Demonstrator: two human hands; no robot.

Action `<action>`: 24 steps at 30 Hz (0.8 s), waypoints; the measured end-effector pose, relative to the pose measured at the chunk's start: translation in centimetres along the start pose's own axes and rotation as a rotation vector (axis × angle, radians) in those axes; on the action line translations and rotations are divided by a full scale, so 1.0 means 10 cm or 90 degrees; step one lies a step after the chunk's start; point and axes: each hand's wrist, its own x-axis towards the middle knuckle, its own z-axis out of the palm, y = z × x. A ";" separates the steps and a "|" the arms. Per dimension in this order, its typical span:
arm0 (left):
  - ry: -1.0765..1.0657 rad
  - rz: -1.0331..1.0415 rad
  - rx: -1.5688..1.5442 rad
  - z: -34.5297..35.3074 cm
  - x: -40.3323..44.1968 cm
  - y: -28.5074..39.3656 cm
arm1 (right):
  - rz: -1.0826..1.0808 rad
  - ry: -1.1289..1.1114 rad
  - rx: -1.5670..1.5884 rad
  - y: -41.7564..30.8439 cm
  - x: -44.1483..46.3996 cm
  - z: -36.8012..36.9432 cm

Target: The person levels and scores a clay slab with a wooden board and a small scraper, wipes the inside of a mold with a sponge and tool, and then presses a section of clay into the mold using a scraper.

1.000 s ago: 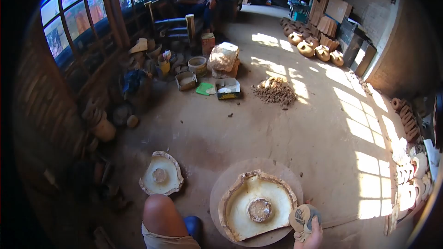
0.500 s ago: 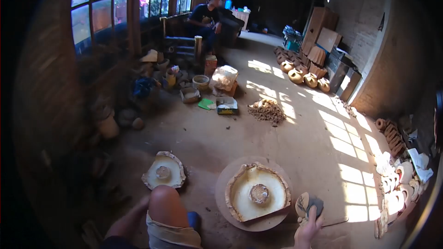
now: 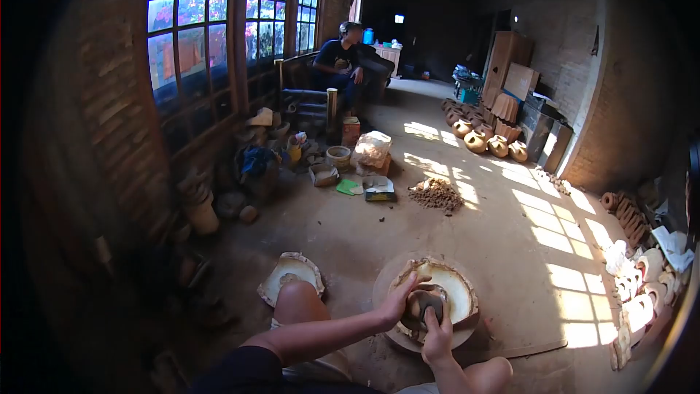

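At the dark lump's (image 3: 425, 298) five o'clock, my right hand (image 3: 438, 334) grips it; I'd steady it with my unclenched left hand (image 3: 397, 302), nine o'clock.

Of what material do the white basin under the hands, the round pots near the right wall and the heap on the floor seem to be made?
White basin: perhaps plaster; pale inside, rough brownish rim.
Round pots: probably clay, seemingly unglazed; earthy brown colour.
Heap: likely dry clay or soil; loose, dull brown lumps, but too small to be sure.
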 end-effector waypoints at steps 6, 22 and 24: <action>-0.081 0.024 -0.006 -0.46 0.44 -0.90 | 0.089 0.033 -0.186 0.37 0.18 -0.37; 0.314 0.021 0.480 -1.10 0.78 -1.56 | -0.195 -0.174 -0.983 0.83 2.08 -0.95; 0.312 0.006 0.481 -1.10 0.84 -1.47 | -0.030 -0.262 -1.037 0.88 2.22 -1.01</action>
